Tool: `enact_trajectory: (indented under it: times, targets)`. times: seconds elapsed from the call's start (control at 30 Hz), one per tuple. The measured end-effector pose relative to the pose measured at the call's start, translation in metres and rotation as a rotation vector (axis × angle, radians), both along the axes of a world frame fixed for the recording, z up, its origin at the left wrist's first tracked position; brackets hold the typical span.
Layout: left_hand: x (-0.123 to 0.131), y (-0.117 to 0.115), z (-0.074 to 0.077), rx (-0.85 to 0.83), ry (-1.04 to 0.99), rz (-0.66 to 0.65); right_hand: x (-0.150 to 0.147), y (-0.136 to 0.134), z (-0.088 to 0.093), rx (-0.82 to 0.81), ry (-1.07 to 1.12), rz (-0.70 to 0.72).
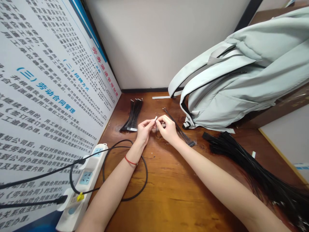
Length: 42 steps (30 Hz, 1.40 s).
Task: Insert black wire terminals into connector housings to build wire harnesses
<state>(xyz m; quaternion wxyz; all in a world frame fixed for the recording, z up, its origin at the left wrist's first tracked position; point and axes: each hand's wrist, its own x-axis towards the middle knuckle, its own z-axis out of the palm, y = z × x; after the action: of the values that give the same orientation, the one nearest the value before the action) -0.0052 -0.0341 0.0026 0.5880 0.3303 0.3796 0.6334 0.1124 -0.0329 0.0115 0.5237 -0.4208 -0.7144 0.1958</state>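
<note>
White small piece (155, 118) pinched between fingertips of left hand (145, 130) and right hand (167, 129), above wooden table (169, 193), near black cable bundle (135, 113). Thin dark wire (156, 131) hangs below; loose pinch could drop piece, uneven pull could kink wire.

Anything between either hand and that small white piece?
Nothing visible: the left hand and right hand meet fingertip to fingertip at the small white piece. Exact finger contact is too small to tell.
</note>
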Motion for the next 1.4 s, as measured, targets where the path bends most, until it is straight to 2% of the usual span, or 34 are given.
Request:
enact_trajectory:
  times: [0.17,0.5,0.83,1.1,1.23,1.4]
  targets:
    - [0.0004,0.0002,-0.0006,0.002,0.018,-0.005,-0.0002,0.0001,0.0006,-0.017,0.001,0.003]
    - [0.0040,-0.0018,-0.0005,0.024,0.042,0.063,-0.0013,0.0045,-0.0012,-0.113,0.078,-0.024]
    - [0.0014,0.0016,-0.0014,0.053,-0.041,0.246,-0.0010,0.0047,-0.0042,-0.150,0.041,-0.053]
    - [-0.0021,0.0037,-0.0033,0.025,-0.012,0.357,-0.0042,-0.0009,-0.0010,-0.169,-0.016,0.016]
    - [-0.0024,0.0044,-0.0041,0.013,-0.004,0.359,-0.0053,-0.0014,-0.0025,-0.175,-0.054,0.078]
    - [0.0001,0.0017,0.0012,0.023,-0.012,0.294,-0.0036,0.0007,-0.0033,-0.278,0.037,0.098]
